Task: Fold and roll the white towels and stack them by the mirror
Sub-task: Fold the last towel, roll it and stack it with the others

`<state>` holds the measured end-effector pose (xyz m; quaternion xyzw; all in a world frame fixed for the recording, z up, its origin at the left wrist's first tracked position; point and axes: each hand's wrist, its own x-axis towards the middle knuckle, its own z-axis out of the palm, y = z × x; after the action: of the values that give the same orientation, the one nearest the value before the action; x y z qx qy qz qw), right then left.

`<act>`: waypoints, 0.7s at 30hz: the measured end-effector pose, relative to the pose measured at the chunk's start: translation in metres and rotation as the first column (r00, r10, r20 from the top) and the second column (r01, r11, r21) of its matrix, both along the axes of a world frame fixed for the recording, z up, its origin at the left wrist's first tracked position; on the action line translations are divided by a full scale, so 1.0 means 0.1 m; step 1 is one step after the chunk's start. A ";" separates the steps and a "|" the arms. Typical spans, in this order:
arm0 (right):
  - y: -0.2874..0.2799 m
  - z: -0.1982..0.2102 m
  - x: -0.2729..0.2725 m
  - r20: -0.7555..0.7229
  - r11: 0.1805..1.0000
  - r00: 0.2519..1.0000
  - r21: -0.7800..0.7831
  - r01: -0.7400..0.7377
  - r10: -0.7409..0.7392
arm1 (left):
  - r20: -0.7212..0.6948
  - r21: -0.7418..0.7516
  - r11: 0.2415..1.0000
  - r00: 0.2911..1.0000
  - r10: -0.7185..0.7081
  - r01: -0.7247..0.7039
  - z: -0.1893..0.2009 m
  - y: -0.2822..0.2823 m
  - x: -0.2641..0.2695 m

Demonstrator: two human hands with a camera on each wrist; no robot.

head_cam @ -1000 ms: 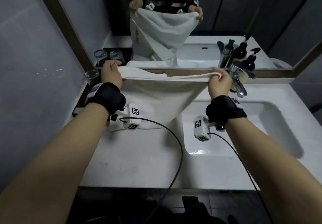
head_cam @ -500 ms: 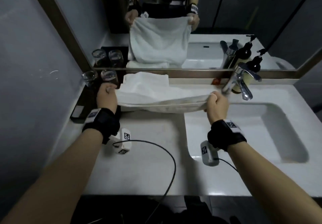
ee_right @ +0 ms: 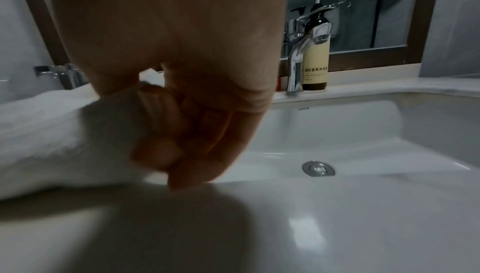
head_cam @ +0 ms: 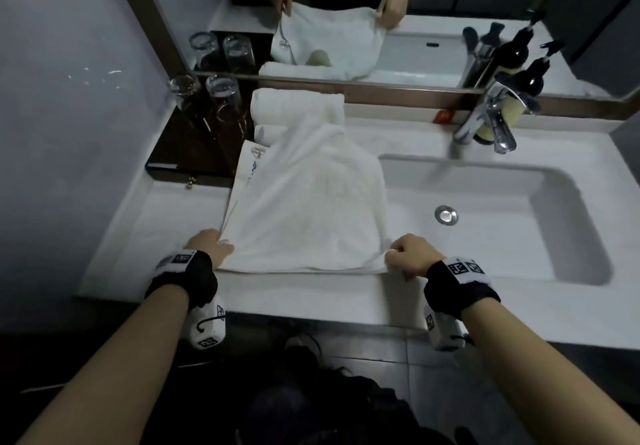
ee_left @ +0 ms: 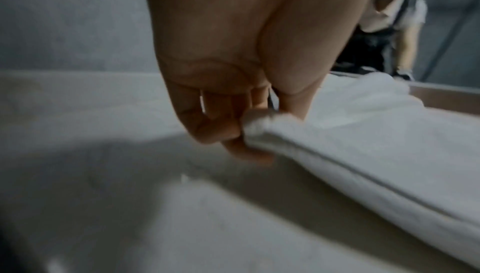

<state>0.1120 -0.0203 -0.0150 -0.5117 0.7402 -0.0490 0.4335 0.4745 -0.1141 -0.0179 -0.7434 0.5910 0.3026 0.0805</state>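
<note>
- Two hands on one towel (head_cam: 304, 209): the left hand (head_cam: 209, 247) pinches the near-left corner, fingers (ee_left: 233, 133) curled onto the hem, and the right hand (head_cam: 412, 255) grips the near-right corner, fingers (ee_right: 168, 144) bunched round the cloth.
- That towel lies spread on the white tabletop (head_cam: 166, 222), near edge at the front lip, right side overhanging the sink (head_cam: 571, 236). By my read it's folded, not yet rolled.
- Further back, rolled towels (head_cam: 298, 103) sit right against the mirror (head_cam: 433, 21) frame, with the spread towel's far end draped over them; at least two, the exact count is hard to call. So some are done, this one is left.
- Containers: sink basin holds only its drain plug (head_cam: 445, 214); two glasses (head_cam: 204, 94) stand on a dark tray (head_cam: 180, 153), contents unclear; a pump bottle (ee_right: 315, 59) stands behind the faucet (head_cam: 491, 118).
</note>
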 end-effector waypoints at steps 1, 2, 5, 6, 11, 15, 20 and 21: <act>0.03 0.00 -0.01 -0.005 0.996 0.999 0.072 -0.048 0.048 | 0.075 0.076 0.995 0.994 -0.077 0.071 0.01 0.04 0.01; 0.05 0.01 -0.02 -0.005 0.985 0.996 0.148 -0.093 0.095 | 0.132 0.146 0.982 0.981 -0.141 0.122 0.02 0.08 0.01; 0.06 0.06 -0.03 0.051 0.913 0.987 0.375 -0.161 0.153 | 0.219 0.259 0.954 0.953 -0.210 0.151 0.05 0.14 0.00; 0.03 0.08 -0.02 0.061 0.898 0.987 0.411 -0.160 0.148 | 0.235 0.264 0.955 0.951 -0.201 0.136 0.07 0.14 -0.01; -0.31 0.23 0.15 -0.085 0.997 0.993 0.032 -0.076 0.078 | 0.192 -0.040 0.992 0.976 -0.107 0.117 0.18 -0.07 -0.16; -0.65 0.27 0.37 -0.056 0.994 0.997 -0.097 -0.059 0.054 | 0.052 -0.166 0.971 0.985 -0.167 0.173 0.21 -0.38 -0.32; -1.14 0.29 0.70 -0.072 0.966 0.996 -0.248 -0.077 0.061 | 0.034 -0.348 0.900 0.963 -0.268 0.263 0.21 -0.78 -0.49; -1.25 0.29 0.77 -0.067 0.956 0.996 -0.282 -0.077 0.060 | 0.054 -0.391 0.877 0.958 -0.281 0.279 0.20 -0.87 -0.51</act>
<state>0.1894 -0.1450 0.0143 -0.5951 0.7196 -0.1252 0.3351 0.4233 -0.2012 0.0025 -0.6502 0.7412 0.1641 -0.0294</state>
